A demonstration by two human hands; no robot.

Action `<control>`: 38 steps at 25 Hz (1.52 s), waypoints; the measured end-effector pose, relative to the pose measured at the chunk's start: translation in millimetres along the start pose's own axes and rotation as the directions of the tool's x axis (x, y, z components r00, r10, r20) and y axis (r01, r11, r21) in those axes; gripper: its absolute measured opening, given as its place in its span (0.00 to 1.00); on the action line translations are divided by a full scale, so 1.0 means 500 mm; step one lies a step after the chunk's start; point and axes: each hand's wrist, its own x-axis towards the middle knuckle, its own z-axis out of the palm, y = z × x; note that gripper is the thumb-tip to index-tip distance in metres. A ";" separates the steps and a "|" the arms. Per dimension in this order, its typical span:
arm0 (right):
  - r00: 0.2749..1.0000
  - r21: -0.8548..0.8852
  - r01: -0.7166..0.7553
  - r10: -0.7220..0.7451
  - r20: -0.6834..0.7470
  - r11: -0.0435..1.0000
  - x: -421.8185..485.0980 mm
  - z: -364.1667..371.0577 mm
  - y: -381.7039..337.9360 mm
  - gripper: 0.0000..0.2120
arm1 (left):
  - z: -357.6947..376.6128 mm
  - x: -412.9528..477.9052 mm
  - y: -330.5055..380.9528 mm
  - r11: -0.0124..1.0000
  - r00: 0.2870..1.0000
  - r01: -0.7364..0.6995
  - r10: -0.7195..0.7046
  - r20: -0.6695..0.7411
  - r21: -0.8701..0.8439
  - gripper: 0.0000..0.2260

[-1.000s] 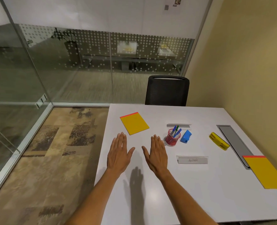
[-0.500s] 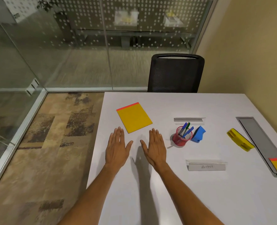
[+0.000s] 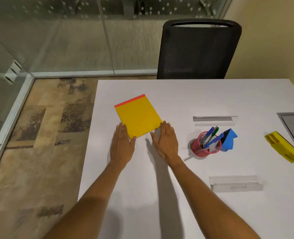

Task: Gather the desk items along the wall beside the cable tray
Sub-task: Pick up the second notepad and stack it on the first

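A yellow notepad (image 3: 137,116) with a red top strip lies flat on the white desk (image 3: 186,94) near its left edge. My left hand (image 3: 123,144) rests flat with fingers together at the pad's near left corner. My right hand (image 3: 166,141) lies flat at the pad's near right corner, fingertips touching its edge. Neither hand holds anything. Further right stand a pink mesh pen cup (image 3: 205,146) with pens, a blue object (image 3: 228,139) beside it, a yellow stapler-like item (image 3: 284,147) and two white name plates (image 3: 215,120) (image 3: 236,184). The grey cable tray (image 3: 293,125) sits at the right edge.
A black mesh chair (image 3: 198,49) stands behind the desk's far side. The beige wall (image 3: 270,40) runs along the right. Glass partitions and patterned carpet (image 3: 39,135) lie to the left of the desk.
Both hands have slid forward across the desk and now flank the near corners of the yellow notepad. The camera has tilted down and closer.
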 end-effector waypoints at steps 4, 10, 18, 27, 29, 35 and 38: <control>0.997 0.092 -0.050 0.043 0.071 0.995 0.065 0.037 0.018 0.31 | 0.041 0.056 -0.011 0.994 0.999 0.049 -0.047 0.023 -0.102 0.33; 0.989 0.277 -0.149 0.140 0.054 0.949 0.129 0.061 0.012 0.22 | 0.078 0.100 -0.019 0.923 0.982 0.180 -0.189 0.006 -0.341 0.37; 0.887 0.299 -0.461 0.425 0.181 0.835 0.211 0.059 0.009 0.28 | 0.061 0.148 0.033 0.470 0.827 0.354 -0.561 0.036 -0.808 0.30; 0.916 0.577 -0.375 0.385 0.111 0.726 0.162 0.051 0.008 0.18 | 0.027 0.131 -0.012 0.341 0.776 0.434 -0.611 0.155 -0.834 0.23; 0.916 0.601 -0.376 0.381 0.125 0.705 0.130 0.042 -0.001 0.18 | 0.013 0.102 -0.002 0.404 0.796 0.403 -0.597 0.097 -0.822 0.18; 0.912 0.647 -0.372 0.394 0.118 0.666 0.026 -0.033 -0.040 0.20 | -0.065 0.014 0.026 0.418 0.833 0.340 -0.549 0.063 -0.842 0.15; 0.913 0.667 -0.364 0.390 0.118 0.650 -0.036 -0.082 -0.063 0.20 | -0.106 -0.049 0.042 0.438 0.848 0.315 -0.528 0.043 -0.842 0.14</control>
